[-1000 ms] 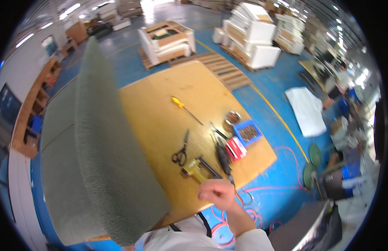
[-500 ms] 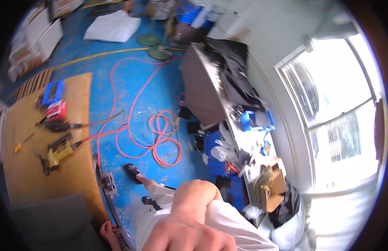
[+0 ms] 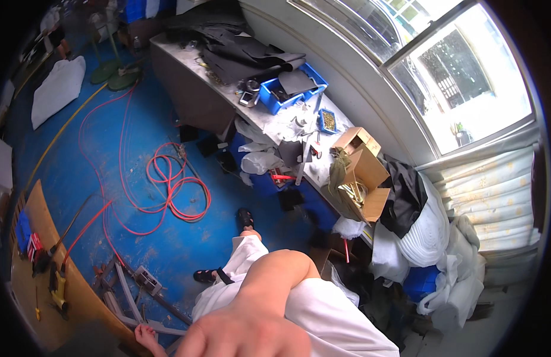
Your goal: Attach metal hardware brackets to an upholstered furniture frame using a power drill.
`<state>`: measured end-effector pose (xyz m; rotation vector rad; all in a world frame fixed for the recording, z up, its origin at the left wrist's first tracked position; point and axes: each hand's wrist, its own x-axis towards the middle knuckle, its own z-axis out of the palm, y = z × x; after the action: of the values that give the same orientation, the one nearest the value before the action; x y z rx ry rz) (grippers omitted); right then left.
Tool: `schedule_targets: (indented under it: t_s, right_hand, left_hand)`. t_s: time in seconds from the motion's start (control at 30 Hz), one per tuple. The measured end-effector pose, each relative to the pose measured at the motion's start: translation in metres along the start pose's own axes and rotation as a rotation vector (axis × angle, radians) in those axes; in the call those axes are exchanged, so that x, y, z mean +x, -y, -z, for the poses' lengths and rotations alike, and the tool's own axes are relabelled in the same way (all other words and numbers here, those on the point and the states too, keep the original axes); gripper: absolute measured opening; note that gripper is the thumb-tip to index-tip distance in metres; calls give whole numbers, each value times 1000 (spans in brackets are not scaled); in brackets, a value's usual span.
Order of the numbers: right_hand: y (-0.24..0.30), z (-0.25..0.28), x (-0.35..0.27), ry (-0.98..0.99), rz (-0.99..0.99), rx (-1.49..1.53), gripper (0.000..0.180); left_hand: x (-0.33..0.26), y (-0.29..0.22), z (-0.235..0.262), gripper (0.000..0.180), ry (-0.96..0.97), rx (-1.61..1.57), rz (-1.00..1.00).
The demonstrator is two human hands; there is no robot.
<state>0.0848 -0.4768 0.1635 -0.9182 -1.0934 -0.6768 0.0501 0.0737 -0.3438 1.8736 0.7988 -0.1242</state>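
Blue floor [image 3: 109, 178] with red hose [image 3: 174, 190] coiled. Long surface [image 3: 186, 77] under window carries blue bin [image 3: 281, 92] of dark parts, small blue tray [image 3: 327, 121] of brass bits, open carton [image 3: 361, 172] with metal pieces. Right hand [image 3: 245, 333] close to lens, blurred, grip unclear, holds nothing visible. Left hand [image 3: 146, 338] at workbench edge, mostly hidden. View has swung further right than before.

Your head camera, the only view, looks steeply down over your right shoulder at the blue floor [image 3: 109, 178] and the cluttered tabletop [image 3: 287, 122] under the window [image 3: 460, 71]. Your arm [image 3: 275, 297] fills the bottom edge, very close to the lens.
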Motion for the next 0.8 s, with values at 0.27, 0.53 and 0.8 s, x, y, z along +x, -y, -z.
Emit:
schedule_targets:
  t_s: [0.27, 0.53, 0.8]
  right_hand:
    - [154, 241, -255, -436, -1027, -903, 13]
    - [517, 384, -579, -1827, -1566, -2010, 18]
    - [537, 446, -684, -952, -2460, -1630, 40]
  left_hand:
    - [-157, -97, -280, 20, 764, 383, 24]
    - [-195, -176, -407, 20, 900, 860, -410]
    - [-203, -337, -494, 20, 862, 1020, -338]
